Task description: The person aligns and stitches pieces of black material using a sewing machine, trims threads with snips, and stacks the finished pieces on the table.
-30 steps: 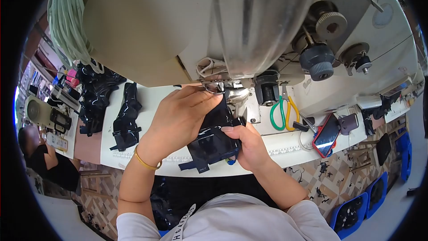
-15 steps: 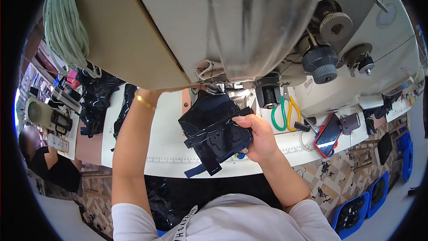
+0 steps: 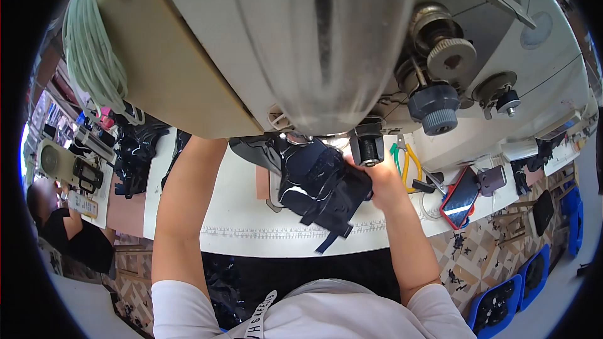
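Observation:
A dark, glossy fabric piece point(image 3: 326, 182) lies on the bed of the sewing machine point(image 3: 232, 44), its far edge under the machine head by the presser foot area. A narrow strip hangs from its near end. My right hand point(image 3: 386, 183) is at the fabric's right edge, closed on it, with the fingers partly hidden by fabric and machine. My left forearm reaches up on the left; the left hand itself is hidden behind the machine head, so its fingers cannot be seen.
Green- and yellow-handled scissors point(image 3: 409, 166) and a red-cased phone point(image 3: 460, 198) lie to the right. Dark pieces point(image 3: 135, 150) lie at the left. A ruler strip point(image 3: 251, 231) runs along the table's front. Blue bins point(image 3: 496, 304) stand on the floor; a person point(image 3: 72, 232) sits far left.
The fabric has turned and shifted right, with more dark material now showing at its upper left. My right hand has moved up and slightly right, closer to the machine head. The left hand stays hidden.

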A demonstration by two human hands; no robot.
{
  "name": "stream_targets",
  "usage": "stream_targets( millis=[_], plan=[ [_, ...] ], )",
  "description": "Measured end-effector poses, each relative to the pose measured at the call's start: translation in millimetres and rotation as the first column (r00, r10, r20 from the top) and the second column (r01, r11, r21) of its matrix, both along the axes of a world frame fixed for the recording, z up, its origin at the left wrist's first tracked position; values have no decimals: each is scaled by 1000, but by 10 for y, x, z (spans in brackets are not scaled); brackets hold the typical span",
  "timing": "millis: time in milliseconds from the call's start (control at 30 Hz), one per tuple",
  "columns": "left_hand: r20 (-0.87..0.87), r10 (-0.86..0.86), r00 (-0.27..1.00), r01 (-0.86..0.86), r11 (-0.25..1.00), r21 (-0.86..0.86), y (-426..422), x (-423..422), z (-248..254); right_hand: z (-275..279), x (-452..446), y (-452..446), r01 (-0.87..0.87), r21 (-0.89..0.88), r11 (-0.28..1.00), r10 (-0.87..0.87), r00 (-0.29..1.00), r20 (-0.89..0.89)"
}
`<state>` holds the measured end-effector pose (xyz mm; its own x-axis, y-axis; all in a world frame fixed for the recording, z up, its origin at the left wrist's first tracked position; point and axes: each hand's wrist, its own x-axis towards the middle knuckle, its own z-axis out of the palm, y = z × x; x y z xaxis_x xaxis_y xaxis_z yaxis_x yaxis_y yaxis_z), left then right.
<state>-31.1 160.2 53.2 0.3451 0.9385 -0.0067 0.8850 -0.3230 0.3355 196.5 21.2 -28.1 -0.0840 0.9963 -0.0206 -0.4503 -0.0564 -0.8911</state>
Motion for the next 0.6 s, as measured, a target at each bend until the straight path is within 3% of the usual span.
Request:
stream_targets(
  millis=[133, 267, 367, 433, 500, 533, 600],
  plan=[
    [87, 9, 996, -13, 999, 40, 4, -39, -103, 82, 32, 116, 203, 193, 960, -248, 937, 246],
    [251, 7, 968, -32, 995, 98, 24, -104, -164, 177, 42, 35, 201, 425, 883, -261, 961, 89],
    [483, -41, 875, -38, 988, 152, 53, -146, -225, 169, 27, 0, 242, 685, 687, -619, 689, 377],
    [688, -104, 718, 28, 992, 121, 17, -144, -243, 377, 9, -211, 106, 827, 553, -812, 291, 506],
    [867, -105, 488, 239, 971, -17, -85, -111, -262, 477, -20, -336, -227, 894, 387, -867, 240, 437],
    [915, -60, 400, 367, 925, -100, -153, -86, -269, 466, -27, -416, -330, 816, 474, -788, 254, 560],
    [918, 15, 397, 532, 811, -244, -291, -46, -269, 555, -52, -441, -414, 660, 626, -677, 132, 724]
  ],
)
